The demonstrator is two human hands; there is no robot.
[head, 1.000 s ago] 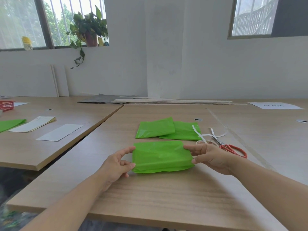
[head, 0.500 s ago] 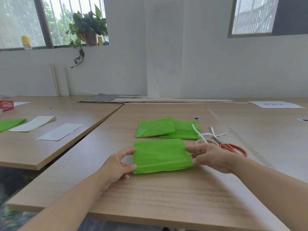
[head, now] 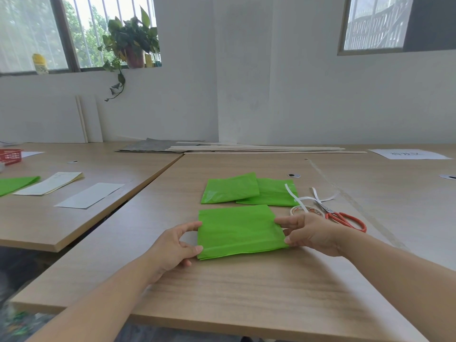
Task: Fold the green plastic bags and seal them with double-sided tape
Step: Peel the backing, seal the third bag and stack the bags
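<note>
A pale wood-grain tabletop (head: 222, 287) fills the near and middle ground, with a second one (head: 81, 169) set at an angle to the left across a narrow gap. White walls close the room behind. A window on the far left has a potted plant (head: 130, 43) on its sill, and another window sits high on the far right. Flat boards (head: 259, 148) lie along the far edge of the tabletop, and a white sheet (head: 407, 154) lies at the far right.

A folded green bag (head: 239, 230) lies flat near the middle of the tabletop. The left hand (head: 172, 245) pinches its left edge between thumb and fingers, and the right hand (head: 313, 233) pinches its right edge the same way. Beyond it lie two more folded bags (head: 249, 190), overlapping. To their right are loose white tape strips (head: 318, 197), a tape roll (head: 299, 209) just beyond the right hand, and red-handled scissors (head: 345, 218).

On the left tabletop lie a white sheet (head: 91, 195), a cream paper (head: 51, 182), another green bag (head: 14, 183) and a red basket (head: 9, 155).

Compared with a second ago, the held bag looks flatter and squarer, its near edge less bulged, and the hands sit slightly farther apart on its sides. Everything else on both tabletops is unchanged.
</note>
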